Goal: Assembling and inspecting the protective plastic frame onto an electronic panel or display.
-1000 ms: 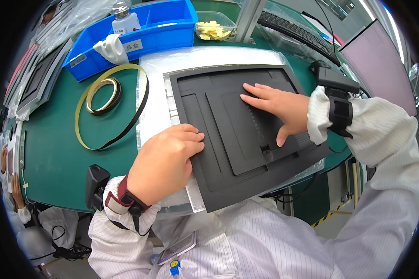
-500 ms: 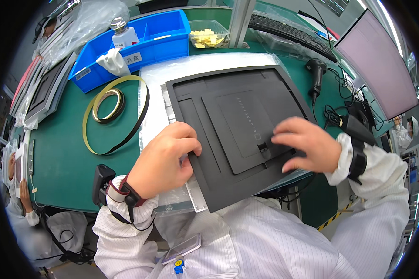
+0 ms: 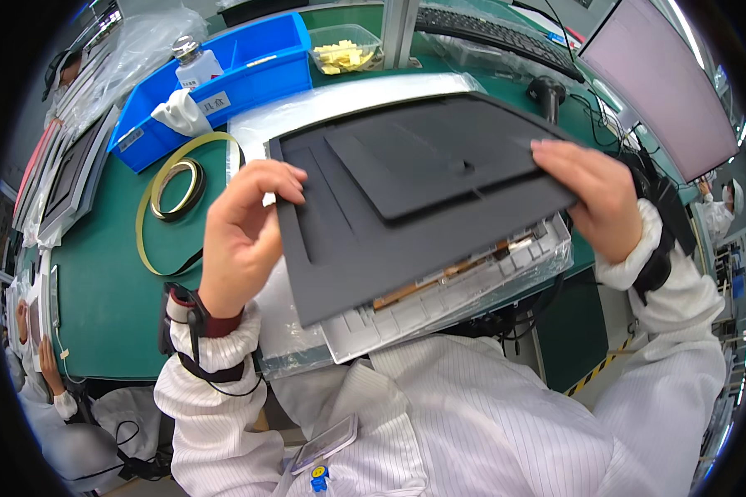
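Note:
A large dark grey flat panel (image 3: pixel 406 199) with raised rectangular steps is lifted off the bench and tilted toward me. My left hand (image 3: pixel 244 236) grips its left edge, fingers curled over the top. My right hand (image 3: pixel 593 195) holds its right edge. Under the panel lies a white ribbed frame (image 3: pixel 464 286) in clear plastic wrap, showing at the panel's lower edge on the green bench mat (image 3: pixel 99 290).
A blue bin (image 3: pixel 257 70) with a white bottle (image 3: pixel 195 62) and a cloth stands at the back left. Yellow tape rolls (image 3: pixel 174 190) lie left of the panel. A clear tray of yellow pieces (image 3: pixel 344 54), a keyboard (image 3: pixel 489 33), a black scanner (image 3: pixel 547 91) and a monitor (image 3: pixel 663 91) sit behind.
Both hands moved from pressing on the panel to gripping its edges. The panel has been lifted off the white frame and tilted up toward me.

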A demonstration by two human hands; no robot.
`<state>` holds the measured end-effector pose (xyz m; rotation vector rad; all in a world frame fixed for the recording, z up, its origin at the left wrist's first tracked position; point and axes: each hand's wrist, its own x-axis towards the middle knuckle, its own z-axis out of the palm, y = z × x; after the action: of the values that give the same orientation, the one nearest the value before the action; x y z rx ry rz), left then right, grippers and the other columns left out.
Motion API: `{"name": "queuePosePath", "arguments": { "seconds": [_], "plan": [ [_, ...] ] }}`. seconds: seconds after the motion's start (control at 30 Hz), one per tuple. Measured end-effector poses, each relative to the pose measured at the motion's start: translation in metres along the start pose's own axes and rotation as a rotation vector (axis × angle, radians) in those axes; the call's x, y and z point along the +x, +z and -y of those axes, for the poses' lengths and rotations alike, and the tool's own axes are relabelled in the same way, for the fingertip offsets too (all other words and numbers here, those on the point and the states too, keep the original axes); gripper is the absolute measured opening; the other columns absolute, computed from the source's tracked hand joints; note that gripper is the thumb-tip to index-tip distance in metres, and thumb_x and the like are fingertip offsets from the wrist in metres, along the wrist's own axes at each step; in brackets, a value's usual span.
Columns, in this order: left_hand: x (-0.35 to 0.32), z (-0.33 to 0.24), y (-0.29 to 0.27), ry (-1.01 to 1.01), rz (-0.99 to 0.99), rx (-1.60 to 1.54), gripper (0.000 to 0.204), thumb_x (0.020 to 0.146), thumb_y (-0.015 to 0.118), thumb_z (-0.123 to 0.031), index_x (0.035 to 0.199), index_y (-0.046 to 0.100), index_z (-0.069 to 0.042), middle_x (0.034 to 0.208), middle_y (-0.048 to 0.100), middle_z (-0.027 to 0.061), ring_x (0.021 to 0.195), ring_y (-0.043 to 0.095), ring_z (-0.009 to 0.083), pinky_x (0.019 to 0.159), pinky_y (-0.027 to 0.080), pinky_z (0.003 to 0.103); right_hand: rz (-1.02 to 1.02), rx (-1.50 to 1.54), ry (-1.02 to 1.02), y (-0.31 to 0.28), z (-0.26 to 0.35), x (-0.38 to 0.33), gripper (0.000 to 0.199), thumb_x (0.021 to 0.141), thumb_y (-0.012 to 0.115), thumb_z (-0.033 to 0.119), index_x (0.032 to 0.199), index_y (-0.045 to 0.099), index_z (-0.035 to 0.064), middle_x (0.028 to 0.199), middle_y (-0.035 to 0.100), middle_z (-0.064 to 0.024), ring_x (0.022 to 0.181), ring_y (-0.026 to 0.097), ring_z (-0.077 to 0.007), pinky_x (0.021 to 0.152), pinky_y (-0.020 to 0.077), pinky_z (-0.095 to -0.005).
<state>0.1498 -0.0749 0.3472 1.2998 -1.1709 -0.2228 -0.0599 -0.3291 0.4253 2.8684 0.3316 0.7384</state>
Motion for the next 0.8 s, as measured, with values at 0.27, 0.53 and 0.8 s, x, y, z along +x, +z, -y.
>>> {"name": "queuePosePath", "arguments": {
  "seconds": [0.27, 0.53, 0.8],
  "plan": [
    [0.002, 0.008, -0.006, 0.037, -0.039, -0.006, 0.025, 0.079, 0.043, 0.000, 0.102, 0.053, 0.002, 0.113, 0.050, 0.0135, 0.109, 0.044, 0.0212, 0.097, 0.028, 0.033, -0.008, 0.045, 0.037, -0.001, -0.020, 0.008, 0.041, 0.062, 0.052, -0.011, 0.099, 0.059, 0.0040, 0.096, 0.061, -0.0130, 0.083, 0.059, -0.0286, 0.072, 0.0489, -0.0315],
    [0.001, 0.006, -0.002, -0.059, -0.154, -0.025, 0.025, 0.082, 0.046, -0.007, 0.105, 0.053, 0.001, 0.117, 0.048, 0.0133, 0.108, 0.045, 0.0202, 0.094, 0.031, 0.030, -0.008, 0.031, 0.042, -0.002, -0.017, 0.010, 0.038, 0.063, 0.054, -0.010, 0.099, 0.059, 0.0039, 0.095, 0.061, -0.0131, 0.083, 0.059, -0.0284, 0.072, 0.0489, -0.0314],
    [0.001, 0.010, -0.003, -0.008, -0.179, 0.071, 0.031, 0.085, 0.045, -0.016, 0.110, 0.052, 0.000, 0.120, 0.047, 0.0141, 0.110, 0.044, 0.0205, 0.093, 0.032, 0.029, -0.040, 0.029, 0.024, -0.001, -0.021, 0.012, 0.033, 0.067, 0.055, -0.007, 0.098, 0.058, 0.0043, 0.092, 0.061, -0.0137, 0.079, 0.060, -0.0285, 0.069, 0.0490, -0.0311]
  ]
}}
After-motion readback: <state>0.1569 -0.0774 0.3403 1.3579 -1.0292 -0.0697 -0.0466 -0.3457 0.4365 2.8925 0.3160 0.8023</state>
